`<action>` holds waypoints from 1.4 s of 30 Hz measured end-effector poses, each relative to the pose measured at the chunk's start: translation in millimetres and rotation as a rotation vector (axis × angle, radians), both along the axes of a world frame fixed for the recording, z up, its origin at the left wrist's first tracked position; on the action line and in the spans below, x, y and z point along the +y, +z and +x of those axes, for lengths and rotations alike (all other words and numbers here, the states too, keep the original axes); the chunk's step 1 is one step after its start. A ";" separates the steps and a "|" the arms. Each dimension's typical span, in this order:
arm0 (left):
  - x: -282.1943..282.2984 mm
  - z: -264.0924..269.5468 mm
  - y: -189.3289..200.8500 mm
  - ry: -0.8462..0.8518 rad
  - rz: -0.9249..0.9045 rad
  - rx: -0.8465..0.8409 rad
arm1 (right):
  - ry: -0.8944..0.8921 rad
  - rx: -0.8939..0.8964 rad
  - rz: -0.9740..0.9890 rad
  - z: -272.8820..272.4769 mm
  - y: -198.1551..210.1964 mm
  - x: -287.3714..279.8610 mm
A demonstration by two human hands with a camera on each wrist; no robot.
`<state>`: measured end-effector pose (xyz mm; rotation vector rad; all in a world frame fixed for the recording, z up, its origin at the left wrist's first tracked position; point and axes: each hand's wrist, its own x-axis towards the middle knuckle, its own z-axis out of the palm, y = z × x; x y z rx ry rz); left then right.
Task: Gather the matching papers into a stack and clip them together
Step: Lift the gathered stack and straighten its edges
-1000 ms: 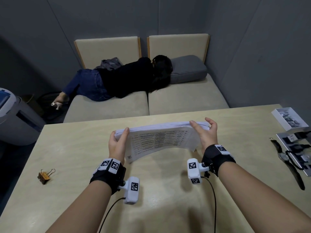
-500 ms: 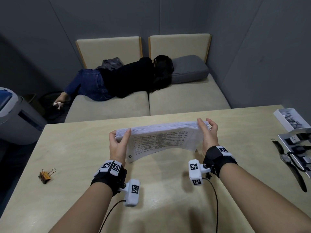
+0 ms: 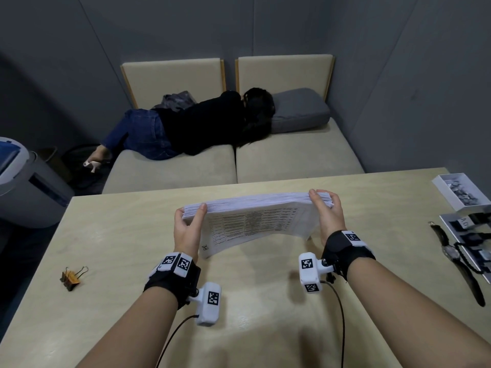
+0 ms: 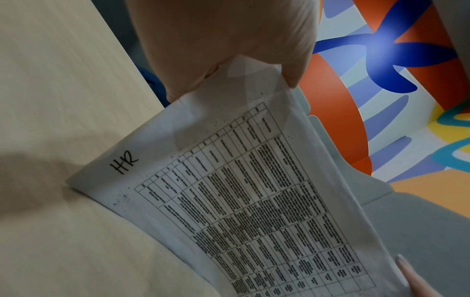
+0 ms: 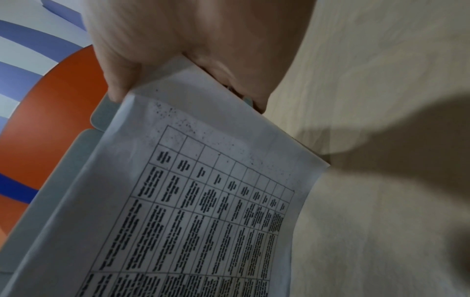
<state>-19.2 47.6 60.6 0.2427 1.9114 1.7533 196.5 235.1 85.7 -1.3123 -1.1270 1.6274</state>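
A thick stack of white printed papers (image 3: pixel 255 216) is held upright on its lower edge over the table, tilted toward me. Its front sheet shows a table of text and a handwritten "HR" (image 4: pixel 124 163). My left hand (image 3: pixel 187 227) grips the stack's left end, thumb over the top edge. My right hand (image 3: pixel 328 211) grips the right end the same way. Both wrist views show the front sheet (image 5: pixel 203 201) close up under each palm. A gold-brown binder clip (image 3: pixel 71 277) lies on the table at the left, apart from both hands.
The pale wooden table (image 3: pixel 132 235) carries a white box of clips (image 3: pixel 457 191) at the far right, with a wristwatch (image 3: pixel 451 251) and a tray of dark items (image 3: pixel 475 235). Beyond the table a person lies on a beige sofa (image 3: pixel 292 160).
The stack's right end has risen a little and my right hand has shifted slightly right along it. The left hand keeps its hold.
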 end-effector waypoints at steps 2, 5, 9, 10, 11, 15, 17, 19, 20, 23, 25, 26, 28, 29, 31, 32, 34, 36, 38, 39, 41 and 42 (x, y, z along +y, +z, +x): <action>-2.7 -0.9 1.1 -0.052 0.004 0.021 | -0.014 -0.025 0.050 -0.7 0.8 -0.2; -3.5 -1.7 3.8 -0.121 -0.006 0.021 | -0.012 -0.073 0.103 -4.6 2.6 1.6; -2.0 -4.4 0.9 -0.132 -0.028 0.038 | 0.000 -0.073 0.111 -7.8 2.9 1.4; -2.1 -6.0 -1.0 -0.124 -0.029 0.033 | 0.006 -0.067 0.109 -7.6 2.8 0.6; -2.1 -7.2 -2.4 -0.113 -0.029 0.030 | 0.017 -0.062 0.112 -7.0 3.6 -0.4; -0.9 -10.8 -10.2 -0.077 -0.038 0.060 | 0.035 -0.038 0.134 -5.0 4.3 0.0; -0.5 -12.3 -12.4 -0.065 -0.058 0.086 | 0.023 -0.036 0.136 -5.9 5.6 1.4; -0.3 -12.7 -12.0 -0.061 -0.077 0.102 | 0.018 -0.031 0.121 -6.5 5.8 2.2; 0.0 -13.0 -11.8 -0.060 -0.080 0.108 | 0.012 -0.029 0.116 -6.5 5.0 2.8; 3.2 -11.2 -9.7 -0.050 -0.079 0.126 | 0.013 -0.027 0.122 -5.6 4.0 2.5; 5.0 -9.6 -9.5 -0.039 -0.071 0.134 | 0.018 -0.038 0.117 -5.5 1.2 2.7; 5.4 -8.9 -9.4 -0.037 -0.067 0.137 | 0.017 -0.044 0.112 -6.1 0.8 2.6; 6.3 -7.3 -8.9 -0.053 -0.055 0.150 | 0.019 -0.065 0.113 -7.6 0.3 3.3; 7.3 -6.7 -8.0 -0.070 -0.047 0.155 | 0.033 -0.076 0.117 -8.7 0.8 3.3; 10.4 -6.3 -5.8 -0.102 -0.040 0.156 | 0.087 -0.085 0.125 -10.9 0.4 3.2; 12.1 -7.0 -5.3 -0.108 -0.037 0.146 | 0.116 -0.092 0.127 -11.4 -1.4 3.8; 12.2 -9.1 -6.6 -0.106 -0.036 0.117 | 0.168 -0.150 0.172 -11.0 -6.3 5.3; 8.9 -12.0 -9.1 -0.101 -0.044 0.097 | 0.181 -0.206 0.230 -9.6 -7.8 6.9; 5.0 -15.2 -9.9 -0.096 -0.038 0.086 | 0.162 -0.212 0.240 -7.1 -6.6 9.7; 4.2 -16.8 -8.0 -0.102 -0.026 0.082 | 0.153 -0.197 0.228 -5.2 -5.5 11.8; 3.6 -20.3 -1.2 -0.141 -0.002 0.082 | 0.155 -0.187 0.196 -0.4 -7.4 17.1; 3.9 -22.4 3.1 -0.168 0.001 0.088 | 0.163 -0.187 0.182 2.1 -9.6 19.9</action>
